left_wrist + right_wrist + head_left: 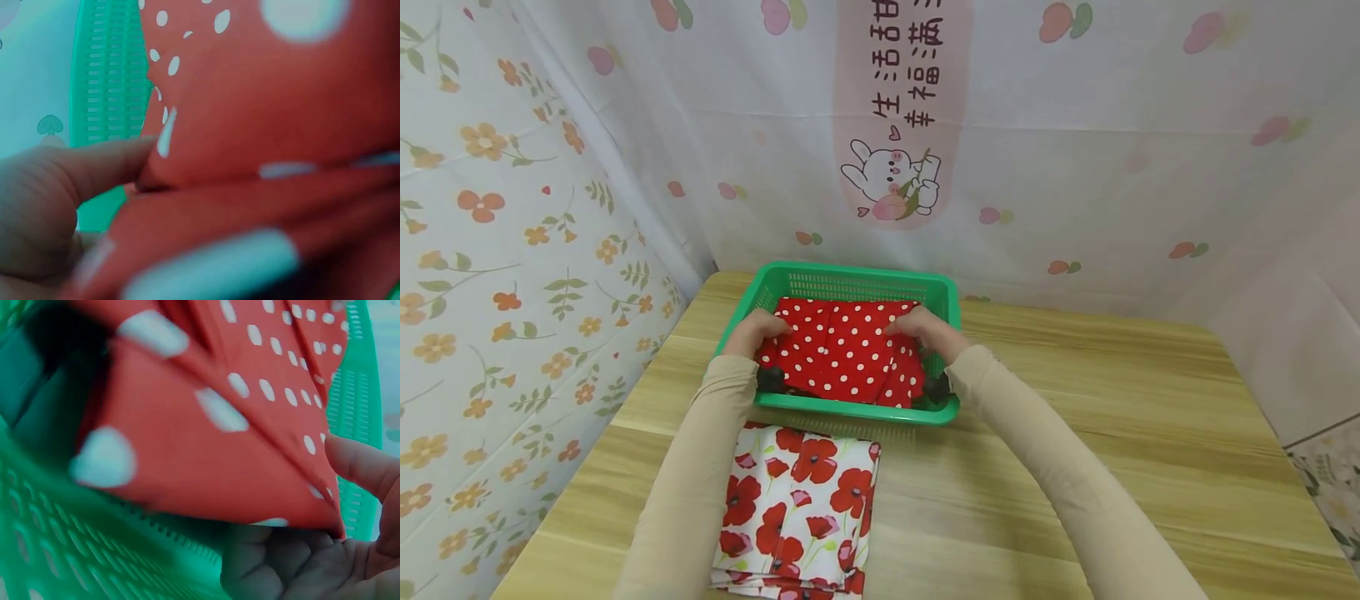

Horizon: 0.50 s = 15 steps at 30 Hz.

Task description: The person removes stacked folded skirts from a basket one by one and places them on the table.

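A folded red cloth with white polka dots lies within the rim of a green plastic basket. My left hand grips its left edge, thumb on top, as the left wrist view also shows. On the opposite side my right hand holds the cloth; in the right wrist view the thumb is above and the curled fingers are underneath. Whether the cloth touches the basket's floor cannot be told. Something dark shows beneath it in the right wrist view.
In front of the basket a folded white cloth with red poppies lies on the wood-grain table. A white printed curtain hangs behind the table, and a floral one hangs along the left side.
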### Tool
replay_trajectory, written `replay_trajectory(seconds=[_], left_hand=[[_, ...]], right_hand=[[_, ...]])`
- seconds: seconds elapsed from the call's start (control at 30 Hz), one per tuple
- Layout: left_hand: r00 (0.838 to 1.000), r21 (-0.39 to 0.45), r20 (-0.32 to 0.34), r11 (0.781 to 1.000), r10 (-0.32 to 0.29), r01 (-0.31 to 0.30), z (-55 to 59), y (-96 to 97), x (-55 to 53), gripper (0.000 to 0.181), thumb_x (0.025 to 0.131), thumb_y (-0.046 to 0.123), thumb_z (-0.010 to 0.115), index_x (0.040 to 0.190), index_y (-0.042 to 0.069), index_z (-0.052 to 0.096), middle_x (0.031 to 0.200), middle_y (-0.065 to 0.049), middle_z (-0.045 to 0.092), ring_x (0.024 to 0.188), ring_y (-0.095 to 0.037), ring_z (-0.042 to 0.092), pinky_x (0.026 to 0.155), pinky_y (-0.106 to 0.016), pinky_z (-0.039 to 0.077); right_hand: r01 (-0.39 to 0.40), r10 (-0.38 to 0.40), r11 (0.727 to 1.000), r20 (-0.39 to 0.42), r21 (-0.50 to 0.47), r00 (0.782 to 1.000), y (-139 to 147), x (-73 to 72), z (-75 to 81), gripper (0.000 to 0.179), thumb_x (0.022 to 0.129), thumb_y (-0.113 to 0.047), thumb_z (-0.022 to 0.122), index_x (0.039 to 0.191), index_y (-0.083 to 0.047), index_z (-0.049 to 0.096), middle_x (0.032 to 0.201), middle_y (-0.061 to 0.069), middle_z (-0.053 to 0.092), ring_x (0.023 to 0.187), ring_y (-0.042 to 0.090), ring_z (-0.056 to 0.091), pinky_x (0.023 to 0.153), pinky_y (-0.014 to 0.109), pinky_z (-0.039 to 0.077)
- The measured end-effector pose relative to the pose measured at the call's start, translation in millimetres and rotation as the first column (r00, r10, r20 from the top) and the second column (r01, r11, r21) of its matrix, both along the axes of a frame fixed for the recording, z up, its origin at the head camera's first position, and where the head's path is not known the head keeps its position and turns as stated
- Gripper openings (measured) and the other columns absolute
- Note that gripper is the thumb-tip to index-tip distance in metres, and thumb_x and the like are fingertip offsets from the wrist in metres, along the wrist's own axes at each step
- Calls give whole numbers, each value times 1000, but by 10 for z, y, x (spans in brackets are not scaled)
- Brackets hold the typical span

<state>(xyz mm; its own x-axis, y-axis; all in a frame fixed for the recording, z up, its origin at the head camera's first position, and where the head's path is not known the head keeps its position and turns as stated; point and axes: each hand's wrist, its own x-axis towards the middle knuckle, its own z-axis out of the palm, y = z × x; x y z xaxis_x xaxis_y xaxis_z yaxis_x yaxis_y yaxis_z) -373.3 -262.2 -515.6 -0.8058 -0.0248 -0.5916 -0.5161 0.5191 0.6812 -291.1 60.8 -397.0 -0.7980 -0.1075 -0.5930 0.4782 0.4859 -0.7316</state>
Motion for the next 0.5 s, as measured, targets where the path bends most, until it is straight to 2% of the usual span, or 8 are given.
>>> replay_trajectory(seconds=[0.07,0.1,0.17,0.23,0.3,0.4,0.5], left_hand=[[1000,52,20,999,9,-10,132,55,88,54,77,28,75,108,-8,51,93,-21,62,79,-31,66,67,-42,56],[999,73,44,997,13,-16,263,110,174,56,78,28,75,112,-7,49,96,-20,62,81,-30,67,70,-42,56],[999,99,51,995,-2,-3,497,207,353,56,81,28,72,115,-8,46,99,-21,61,83,-30,66,70,-40,56],[998,76,70,997,2,-7,852,374,622,57,87,25,64,127,-7,38,111,-20,57,93,-29,64,78,-41,54],[997,89,72,996,-10,4,1103,460,816,55,90,22,58,130,-8,34,113,-19,55,94,-28,63,80,-41,54],[997,148,77,989,-14,3,1329,500,973,48,93,17,52,128,-9,32,103,-15,55,82,-22,64,76,-39,55],[997,207,76,978,-4,-12,1451,485,1025,47,94,16,49,129,-9,31,90,-10,55,68,-16,63,70,-36,56]], right_hand=[[-1,1,1000,11,-8,1000,-14,11,-10,49,85,-16,67,124,1,42,118,17,54,110,33,57,90,49,48],[3,-3,1000,10,-12,1000,-22,20,-13,48,85,-15,67,123,1,42,116,17,56,109,33,58,87,47,49],[10,-10,1000,-2,-7,1000,-36,36,-8,47,84,-13,67,121,3,44,113,17,57,106,32,60,84,43,52],[14,-14,1000,-20,2,1000,-41,45,3,45,83,-11,67,119,4,44,111,17,57,104,32,62,81,41,53],[17,-17,1000,-40,-2,999,-40,39,25,44,83,-9,67,118,5,45,108,17,57,102,32,62,79,39,54],[7,-10,999,-60,-43,998,-37,10,83,46,82,-9,67,119,5,43,106,16,56,99,31,63,78,38,55],[7,-14,996,-75,-94,997,-23,-18,163,46,83,-12,65,120,4,43,104,15,56,92,28,64,76,37,55]])
